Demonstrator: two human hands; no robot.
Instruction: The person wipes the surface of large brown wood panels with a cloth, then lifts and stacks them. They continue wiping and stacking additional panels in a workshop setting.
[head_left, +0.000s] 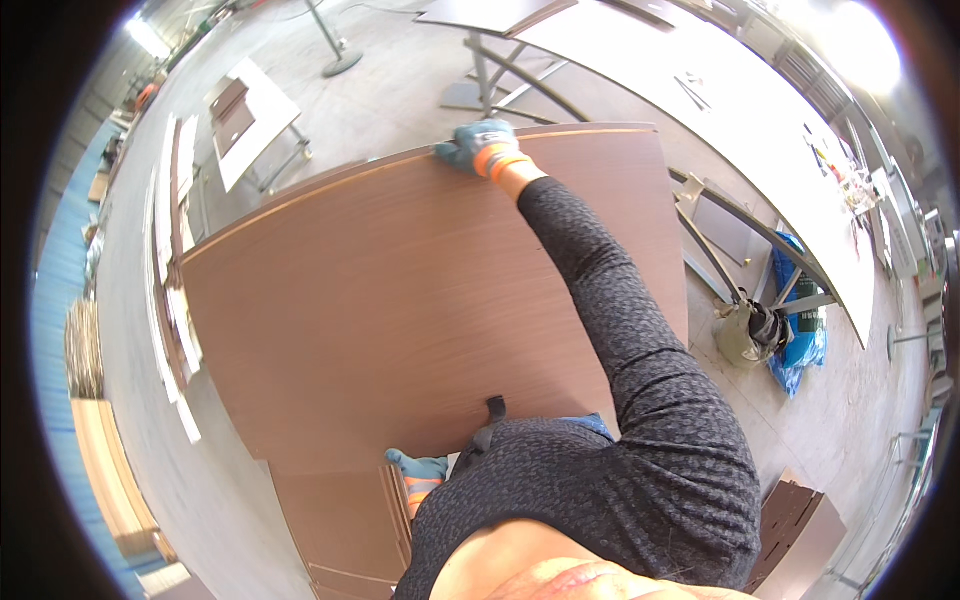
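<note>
A large brown panel (400,290) with a lighter strip along its far edge spreads in front of me. My right hand (482,148), in a grey-blue glove with an orange cuff, reaches across and is closed over that far edge. Close to my body, my left hand (420,468) wears a matching glove. It is at the panel's near edge, with the thumb side showing and the other fingers partly hidden; it appears closed on the edge. Below it, next to my left wrist, lie more stacked brown panels (335,510).
A long white-topped table (700,90) curves along the right. Beneath it are a bucket (742,335) and a blue bag (800,350). A smaller table (262,115) stands far left, near long strips (165,260). Brown pieces (795,535) sit behind me at right.
</note>
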